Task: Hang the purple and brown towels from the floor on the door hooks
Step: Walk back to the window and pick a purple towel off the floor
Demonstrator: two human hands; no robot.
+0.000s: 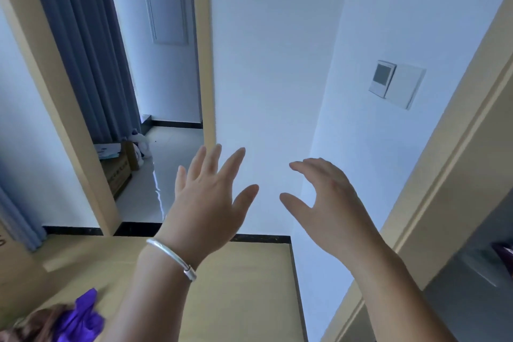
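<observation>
A purple towel (80, 316) lies bunched on the wooden floor at the bottom left, with a brown towel (36, 322) next to it on its left, partly cut off by the frame edge. My left hand (208, 197), with a silver bangle on the wrist, is raised in front of the white wall, fingers spread and holding nothing. My right hand (327, 203) is raised beside it, fingers relaxed and slightly bent, also empty. Both hands are well above and to the right of the towels. No door hooks are visible.
A wood-framed doorway (206, 64) opens at the left onto a tiled room with a blue curtain (83, 44) and cardboard boxes (116, 172). A wall switch panel (397, 83) is on the right wall. A door frame (458, 175) runs along the right edge.
</observation>
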